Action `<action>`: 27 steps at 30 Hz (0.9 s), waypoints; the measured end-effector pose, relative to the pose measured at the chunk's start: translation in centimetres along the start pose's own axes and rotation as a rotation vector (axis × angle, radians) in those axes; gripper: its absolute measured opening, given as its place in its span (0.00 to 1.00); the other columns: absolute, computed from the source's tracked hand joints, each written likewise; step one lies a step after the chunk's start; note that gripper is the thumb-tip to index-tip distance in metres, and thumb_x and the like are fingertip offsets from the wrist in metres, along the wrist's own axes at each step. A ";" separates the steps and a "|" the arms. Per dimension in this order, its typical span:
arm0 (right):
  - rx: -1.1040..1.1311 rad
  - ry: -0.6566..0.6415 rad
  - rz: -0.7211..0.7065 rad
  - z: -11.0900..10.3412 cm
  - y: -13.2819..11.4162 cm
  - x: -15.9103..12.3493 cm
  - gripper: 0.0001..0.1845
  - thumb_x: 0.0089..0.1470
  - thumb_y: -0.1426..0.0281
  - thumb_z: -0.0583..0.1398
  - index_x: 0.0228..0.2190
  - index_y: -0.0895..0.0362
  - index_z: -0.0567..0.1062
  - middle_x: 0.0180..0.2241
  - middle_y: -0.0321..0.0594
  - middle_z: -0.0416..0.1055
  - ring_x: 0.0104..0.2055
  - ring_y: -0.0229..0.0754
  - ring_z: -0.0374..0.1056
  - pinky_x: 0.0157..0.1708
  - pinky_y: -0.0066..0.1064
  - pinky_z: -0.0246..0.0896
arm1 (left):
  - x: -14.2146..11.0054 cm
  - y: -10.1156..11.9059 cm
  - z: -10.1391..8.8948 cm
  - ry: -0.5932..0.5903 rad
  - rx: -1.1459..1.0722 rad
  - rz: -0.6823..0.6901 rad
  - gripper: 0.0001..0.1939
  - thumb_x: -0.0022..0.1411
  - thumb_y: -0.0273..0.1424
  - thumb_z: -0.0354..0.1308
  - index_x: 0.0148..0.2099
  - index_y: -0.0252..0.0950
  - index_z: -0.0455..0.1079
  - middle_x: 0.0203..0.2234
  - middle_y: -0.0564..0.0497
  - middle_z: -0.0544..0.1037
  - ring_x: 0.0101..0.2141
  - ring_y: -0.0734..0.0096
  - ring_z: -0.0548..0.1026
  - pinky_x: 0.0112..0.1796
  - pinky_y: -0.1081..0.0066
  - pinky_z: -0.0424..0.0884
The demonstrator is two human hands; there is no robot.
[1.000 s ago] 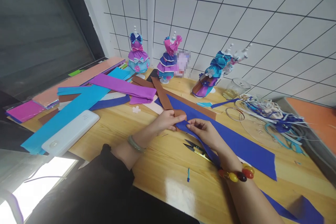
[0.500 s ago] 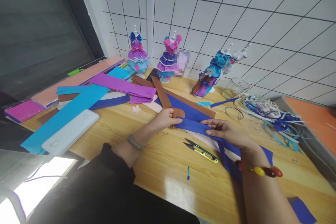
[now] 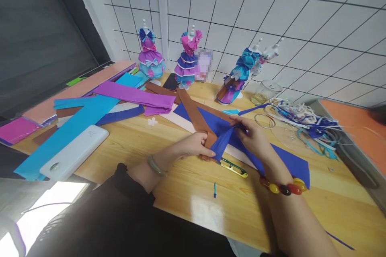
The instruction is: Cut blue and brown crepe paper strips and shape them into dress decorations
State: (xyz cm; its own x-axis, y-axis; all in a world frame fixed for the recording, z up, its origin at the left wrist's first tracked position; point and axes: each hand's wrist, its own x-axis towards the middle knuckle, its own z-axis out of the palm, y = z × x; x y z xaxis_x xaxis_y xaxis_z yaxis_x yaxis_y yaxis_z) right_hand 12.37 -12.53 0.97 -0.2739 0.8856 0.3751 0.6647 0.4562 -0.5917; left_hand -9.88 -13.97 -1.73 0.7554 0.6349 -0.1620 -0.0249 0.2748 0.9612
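My left hand (image 3: 195, 145) is closed, thumb on top, pinching a blue fabric strip (image 3: 222, 141) against the folded end of a brown strip (image 3: 193, 110). The blue strip twists upward to my right hand (image 3: 251, 133), whose thumb and fingers grip it. Beneath both hands lie a wider blue fabric piece (image 3: 291, 162) and a pale pink strip (image 3: 241, 156). Thread snips (image 3: 235, 168) with yellow and green handles rest just below; the hanging blue strip and my left hand hide their blades.
Dressed miniature mannequins (image 3: 185, 64) stand along the tiled wall. Left are turquoise (image 3: 81, 122) and purple strips (image 3: 135, 95) and a white power bank (image 3: 75, 150). Right are a glass jar (image 3: 267, 92), metal rings (image 3: 264, 121), tangled scraps (image 3: 301, 114) and an orange surface (image 3: 352, 120).
My right hand has moved up, turning the blue strip from lying flat to twisted and raised. My left hand has shifted slightly down with the brown end, and the snips' blades are now covered.
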 end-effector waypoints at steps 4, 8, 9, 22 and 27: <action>-0.016 -0.013 -0.045 1.0 -0.1 0.0 0.28 0.42 0.82 0.48 0.45 0.56 0.68 0.37 0.40 0.70 0.42 0.42 0.66 0.44 0.39 0.60 | -0.2 0.3 0.7 -0.055 0.031 -0.035 0.12 0.43 0.29 0.63 0.31 0.29 0.69 0.25 0.48 0.74 0.25 0.75 0.71 0.27 0.75 0.66; -0.132 0.001 -0.123 1.9 -1.1 0.0 0.29 0.43 0.82 0.49 0.48 0.55 0.65 0.43 0.44 0.67 0.46 0.45 0.63 0.46 0.41 0.59 | -0.6 0.7 1.4 -0.129 0.066 -0.034 0.09 0.43 0.27 0.63 0.29 0.29 0.69 0.24 0.50 0.73 0.25 0.75 0.71 0.28 0.74 0.66; -0.205 0.016 -0.134 2.0 -1.3 0.1 0.28 0.44 0.80 0.50 0.50 0.55 0.64 0.46 0.46 0.65 0.49 0.46 0.61 0.48 0.42 0.57 | -0.7 0.8 1.5 -0.137 0.062 -0.038 0.09 0.43 0.27 0.63 0.28 0.29 0.69 0.24 0.50 0.73 0.25 0.75 0.71 0.29 0.74 0.66; -0.732 -0.048 -0.016 1.3 -0.6 -0.6 0.29 0.48 0.66 0.59 0.52 0.57 0.62 0.52 0.53 0.60 0.53 0.58 0.53 0.46 0.49 0.53 | -1.1 3.0 0.0 0.038 -0.521 0.223 0.21 0.42 0.25 0.66 0.41 0.33 0.67 0.28 0.50 0.75 0.29 0.74 0.72 0.35 0.72 0.66; -0.694 -0.036 0.105 0.4 -0.2 -0.3 0.15 0.51 0.66 0.55 0.39 0.59 0.74 0.39 0.52 0.70 0.41 0.52 0.64 0.40 0.41 0.59 | -1.7 3.3 0.4 -0.082 -0.465 0.223 0.19 0.41 0.24 0.66 0.39 0.31 0.69 0.27 0.49 0.75 0.29 0.73 0.72 0.35 0.71 0.67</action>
State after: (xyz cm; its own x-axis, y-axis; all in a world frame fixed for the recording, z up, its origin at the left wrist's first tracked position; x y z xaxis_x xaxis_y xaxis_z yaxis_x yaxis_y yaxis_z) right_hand 12.04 -12.89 0.70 -0.1993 0.9297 0.3098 0.9756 0.2181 -0.0270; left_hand -10.93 -14.42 1.83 0.7470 0.6610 0.0719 -0.4652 0.4424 0.7667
